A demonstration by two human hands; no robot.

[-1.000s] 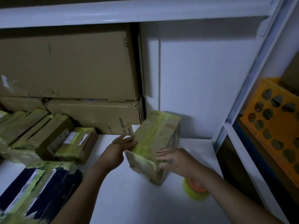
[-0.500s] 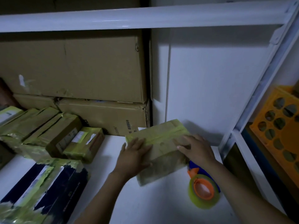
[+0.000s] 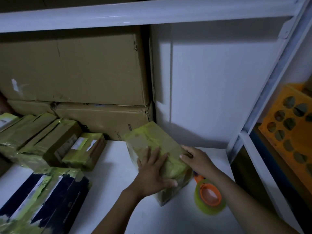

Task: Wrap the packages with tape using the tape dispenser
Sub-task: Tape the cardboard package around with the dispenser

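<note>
A cardboard package [image 3: 152, 141] wrapped in yellowish tape lies on the white shelf [image 3: 109, 191], its long side running from back left to front right. My left hand [image 3: 152, 173] presses flat on the package's top, fingers spread, thumb along the near edge. At the package's right edge, my right hand [image 3: 197, 159] holds it with the thumb on top and the fingers curled down the side. The tape dispenser [image 3: 209, 198], orange with a yellowish roll, lies on the shelf just right of the package, beside my right forearm.
Two large cardboard boxes [image 3: 76, 68] are stacked at the back left. Several taped packages [image 3: 50, 141] sit in a row at the left, and a dark blue taped box [image 3: 50, 196] lies front left. A white shelf post [image 3: 253, 125] and an orange crate [image 3: 290, 125] stand at the right.
The package went from standing tilted to lying flat, turned lengthwise away from me. My left hand moved onto its top; my right hand shifted to its right edge.
</note>
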